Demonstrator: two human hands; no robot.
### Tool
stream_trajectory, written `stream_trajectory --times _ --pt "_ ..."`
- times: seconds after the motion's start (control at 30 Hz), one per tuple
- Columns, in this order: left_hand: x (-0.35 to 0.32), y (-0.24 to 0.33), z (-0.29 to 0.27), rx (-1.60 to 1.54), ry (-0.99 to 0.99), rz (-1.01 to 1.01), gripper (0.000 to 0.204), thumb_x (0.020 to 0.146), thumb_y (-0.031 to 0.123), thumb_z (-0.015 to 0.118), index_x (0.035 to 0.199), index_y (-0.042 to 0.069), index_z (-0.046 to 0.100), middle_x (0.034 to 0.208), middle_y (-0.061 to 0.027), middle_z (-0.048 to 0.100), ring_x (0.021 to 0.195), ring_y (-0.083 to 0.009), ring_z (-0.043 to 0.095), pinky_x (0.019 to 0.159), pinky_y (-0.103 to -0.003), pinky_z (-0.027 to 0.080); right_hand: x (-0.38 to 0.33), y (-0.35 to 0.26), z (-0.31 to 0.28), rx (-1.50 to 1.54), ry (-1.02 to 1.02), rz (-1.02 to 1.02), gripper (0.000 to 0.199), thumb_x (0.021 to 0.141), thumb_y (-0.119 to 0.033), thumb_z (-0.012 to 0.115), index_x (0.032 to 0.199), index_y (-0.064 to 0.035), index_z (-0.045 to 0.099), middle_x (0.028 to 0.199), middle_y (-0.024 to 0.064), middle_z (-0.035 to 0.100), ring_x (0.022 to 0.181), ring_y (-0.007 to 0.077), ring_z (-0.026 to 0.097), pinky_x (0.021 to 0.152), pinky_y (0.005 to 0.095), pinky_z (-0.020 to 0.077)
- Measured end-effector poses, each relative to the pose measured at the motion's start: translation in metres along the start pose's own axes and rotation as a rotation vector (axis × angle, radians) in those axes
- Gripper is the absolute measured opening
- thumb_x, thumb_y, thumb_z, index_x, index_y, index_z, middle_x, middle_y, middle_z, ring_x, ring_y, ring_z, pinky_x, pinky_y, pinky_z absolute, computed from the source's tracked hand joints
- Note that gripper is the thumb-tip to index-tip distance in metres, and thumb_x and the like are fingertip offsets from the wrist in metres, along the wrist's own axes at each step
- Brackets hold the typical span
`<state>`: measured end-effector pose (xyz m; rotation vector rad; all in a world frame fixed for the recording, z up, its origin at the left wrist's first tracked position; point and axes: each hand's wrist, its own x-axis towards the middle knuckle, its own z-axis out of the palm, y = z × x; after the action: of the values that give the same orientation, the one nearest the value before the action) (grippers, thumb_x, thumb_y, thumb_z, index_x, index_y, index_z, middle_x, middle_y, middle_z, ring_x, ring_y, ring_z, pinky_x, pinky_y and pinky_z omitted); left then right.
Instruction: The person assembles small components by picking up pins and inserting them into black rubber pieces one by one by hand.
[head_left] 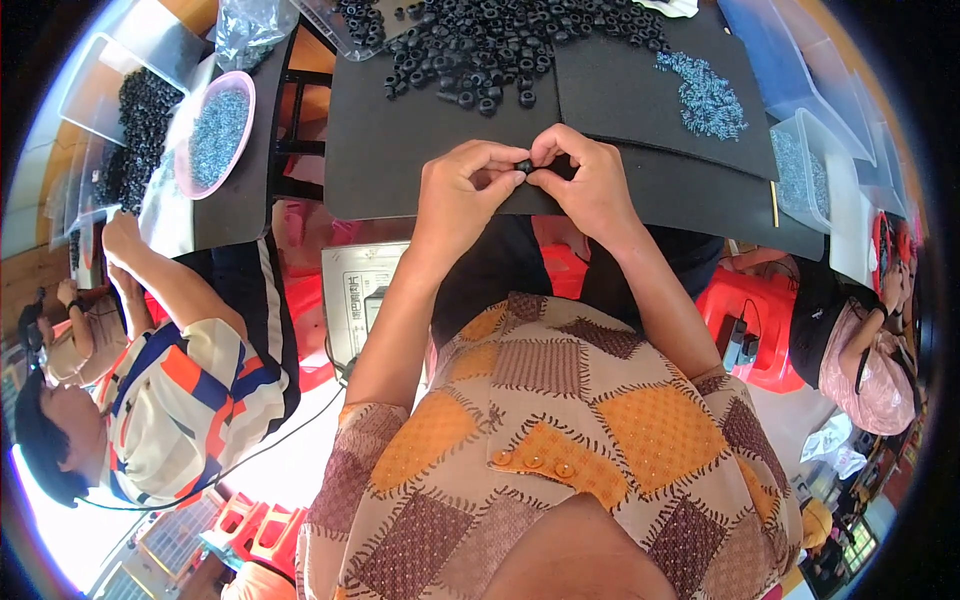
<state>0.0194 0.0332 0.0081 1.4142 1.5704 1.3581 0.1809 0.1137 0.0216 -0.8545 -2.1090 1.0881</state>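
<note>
Over the near edge of the black table (370, 150), my left hand (460, 195) and my right hand (592, 190) meet fingertip to fingertip. Between their thumbs and forefingers is a small round black plastic part (524, 166), partly covered by the fingers. Both hands are closed in a pinch on it. Beyond them spreads a heap of similar ring-shaped black parts (470, 55). To the right of the heap, a scatter of tiny bluish clear pieces (710, 100) lies on a flat black board (610, 100).
At left, a pink-rimmed bowl (184, 170) of bluish pieces stands near a clear bin of black parts (150, 105). A clear tub (818, 190) stands on the right, past a thin stick (774, 204). A co-worker (190, 380) sits left; a red stool (755, 330) is at right.
</note>
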Motion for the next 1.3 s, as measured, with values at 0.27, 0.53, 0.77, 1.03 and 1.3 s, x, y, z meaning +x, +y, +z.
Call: stream_trajectory --times 0.27,0.53,0.77,1.03,1.3 --pt "0.0 -0.003 0.0 0.027 0.014 0.022 0.018 0.081 -0.001 0.074 0.099 0.002 0.073 0.09 -0.0056 0.071 0.079 -0.011 0.068 0.072 -0.025 0.055 0.004 0.002 0.004 -0.019 -0.024 0.029 0.026 0.07 0.007 0.074 0.09 -0.0005 0.059 0.081 0.01 0.068 0.079 0.0217 0.068 0.075 0.0324 0.0534" --pt "-0.001 -0.001 0.005 0.084 0.066 0.022 0.02 0.076 -0.005 0.074 0.095 0.0 0.071 0.087 -0.0104 0.068 0.075 -0.0183 0.069 0.069 -0.028 0.056 0.0 0.002 0.005 0.061 -0.031 0.059 0.025 0.082 0.005 0.066 0.105 -0.0023 0.06 0.089 0.0135 0.073 0.08 0.0226 0.073 0.07 0.0329 0.0558" --pt "-0.005 0.003 0.012 0.117 0.093 0.089 0.02 0.076 -0.006 0.073 0.094 0.001 0.07 0.086 -0.0101 0.068 0.075 -0.0191 0.069 0.07 -0.029 0.057 -0.005 0.0 -0.002 0.035 -0.061 0.056 0.024 0.084 -0.004 0.069 0.107 -0.0045 0.062 0.09 0.0127 0.074 0.082 0.0237 0.074 0.072 0.0321 0.0567" --pt "-0.008 0.002 0.02 0.171 0.169 0.074 0.02 0.074 -0.002 0.075 0.093 0.004 0.072 0.092 -0.0094 0.07 0.083 -0.0229 0.067 0.074 -0.034 0.055 -0.008 -0.001 0.001 0.068 -0.009 0.137 0.013 0.083 -0.009 0.073 0.092 -0.0015 0.066 0.085 0.0117 0.073 0.078 0.0192 0.074 0.07 0.0297 0.0565" --pt "-0.009 -0.006 0.016 0.417 0.199 0.239 0.021 0.07 0.012 0.08 0.09 0.008 0.075 0.095 -0.0026 0.072 0.094 -0.0234 0.061 0.083 -0.037 0.047 -0.004 -0.001 -0.003 0.091 0.002 0.07 0.012 0.086 -0.011 0.072 0.087 -0.0009 0.065 0.075 0.0045 0.066 0.067 0.0106 0.063 0.062 0.0262 0.0493"
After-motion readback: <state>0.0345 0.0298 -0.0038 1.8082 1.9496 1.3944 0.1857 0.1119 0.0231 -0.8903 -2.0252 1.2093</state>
